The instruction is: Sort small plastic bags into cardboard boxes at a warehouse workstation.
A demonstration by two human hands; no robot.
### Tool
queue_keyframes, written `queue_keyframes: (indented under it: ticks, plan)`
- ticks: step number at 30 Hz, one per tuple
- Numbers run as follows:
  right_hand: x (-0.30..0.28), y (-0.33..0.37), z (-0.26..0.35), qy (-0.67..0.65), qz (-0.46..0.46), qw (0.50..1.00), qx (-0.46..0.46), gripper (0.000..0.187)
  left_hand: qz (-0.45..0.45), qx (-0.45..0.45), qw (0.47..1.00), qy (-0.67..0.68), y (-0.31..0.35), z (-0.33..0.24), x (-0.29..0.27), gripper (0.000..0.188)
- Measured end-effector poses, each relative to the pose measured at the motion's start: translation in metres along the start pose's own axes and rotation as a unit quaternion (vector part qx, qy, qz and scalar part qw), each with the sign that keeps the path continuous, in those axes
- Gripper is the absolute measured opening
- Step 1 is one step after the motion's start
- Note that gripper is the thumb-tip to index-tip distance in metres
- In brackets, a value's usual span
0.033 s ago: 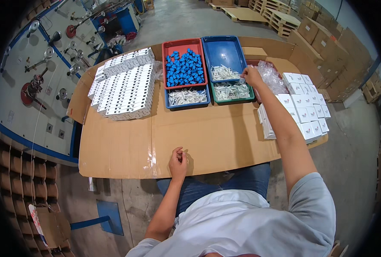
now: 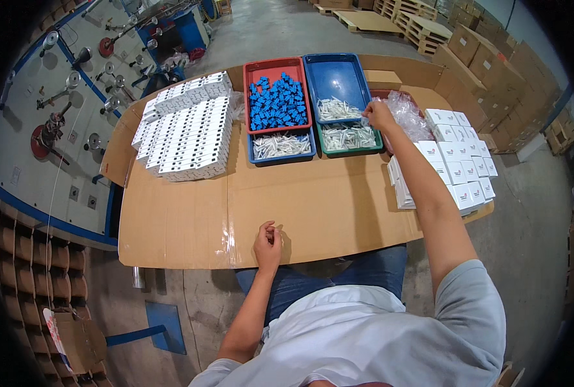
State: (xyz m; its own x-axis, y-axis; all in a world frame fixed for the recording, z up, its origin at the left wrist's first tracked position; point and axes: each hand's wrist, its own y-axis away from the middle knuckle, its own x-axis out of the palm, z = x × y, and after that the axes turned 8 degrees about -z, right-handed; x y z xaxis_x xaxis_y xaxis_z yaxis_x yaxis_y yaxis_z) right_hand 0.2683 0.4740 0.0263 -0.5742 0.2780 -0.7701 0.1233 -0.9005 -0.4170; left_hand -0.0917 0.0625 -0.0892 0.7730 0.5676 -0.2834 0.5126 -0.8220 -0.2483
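My right hand (image 2: 380, 115) reaches out over the right edges of a blue tray (image 2: 334, 72) and a green tray (image 2: 354, 153). Its fingertips are pinched together, and whatever they may hold is too small to make out. Small white slender pieces (image 2: 338, 109) lie in the blue tray, and clear-and-white slender pieces (image 2: 347, 137) fill the green one. My left hand (image 2: 268, 248) rests at the near edge of the cardboard-covered table (image 2: 300, 206), its fingers loosely curled and a gap inside them. Nothing shows in it.
A red tray (image 2: 274, 66) of blue plastic parts (image 2: 278, 102) overlaps another blue tray (image 2: 283, 160) of white pieces. Stacked white boxes stand left (image 2: 190, 138) and right (image 2: 461, 158). Clear plastic bags (image 2: 404, 117) lie behind my right forearm. A panel with fixtures (image 2: 61, 129) stands left.
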Motion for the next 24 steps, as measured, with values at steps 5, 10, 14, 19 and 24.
queue_keyframes:
  ticks: [5,10,14,19,24]
  plan:
    - [-0.004,0.011,0.011,-0.093,0.006,0.993,0.077,0.008,0.002,0.006,1.0,-0.015,0.001,-0.002,-0.003,0.023]
    - [-0.012,0.015,0.013,-0.137,-0.043,0.989,0.021,0.006,0.0,0.015,1.0,-0.026,0.0,-0.006,0.0,0.022]
    - [-0.01,0.014,0.014,-0.082,-0.02,0.996,0.033,0.006,-0.001,0.013,1.0,-0.026,0.0,-0.007,-0.001,0.021]
    - [-0.005,0.013,0.005,0.003,-0.076,0.989,-0.124,0.01,0.003,0.007,1.0,-0.02,0.0,-0.005,0.0,0.022]
    - [0.0,0.014,0.003,-0.053,-0.076,0.995,-0.039,0.011,0.001,0.01,1.0,-0.021,0.001,-0.007,0.0,0.022]
